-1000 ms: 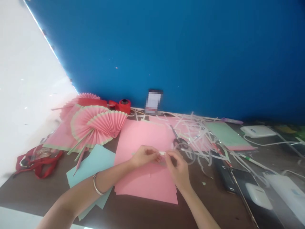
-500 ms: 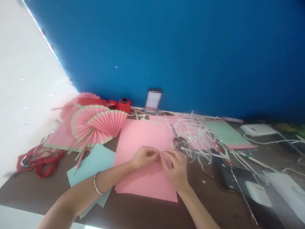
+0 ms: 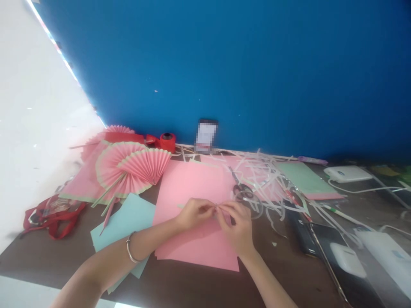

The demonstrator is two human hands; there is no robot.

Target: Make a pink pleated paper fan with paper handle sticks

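Over a stack of pink paper (image 3: pixel 195 252), my left hand (image 3: pixel 195 214) and my right hand (image 3: pixel 236 220) meet fingertip to fingertip. Both are closed in a pinch around something small and pale, too small and covered to name. A silver bangle (image 3: pixel 130 247) circles my left wrist. Just beyond my right hand lie dark-handled scissors (image 3: pixel 243 191) and a tangle of white paper strips (image 3: pixel 263 175). Light blue paper sheets (image 3: pixel 138 214) lie under my left forearm.
Pleated pink fans (image 3: pixel 135 164) lie at the left, near a red strap (image 3: pixel 62 222). A red tape roll (image 3: pixel 168 142) and a phone (image 3: pixel 206 136) stand by the blue wall (image 3: pixel 240 72). At the right are a white earbud case (image 3: pixel 348 259), a dark phone (image 3: pixel 303 235) and a white charger (image 3: pixel 348 174).
My fingers have shifted slightly around the small pale thing, which shows less now. Both hands stay over the pink paper; the things on the table have not moved.
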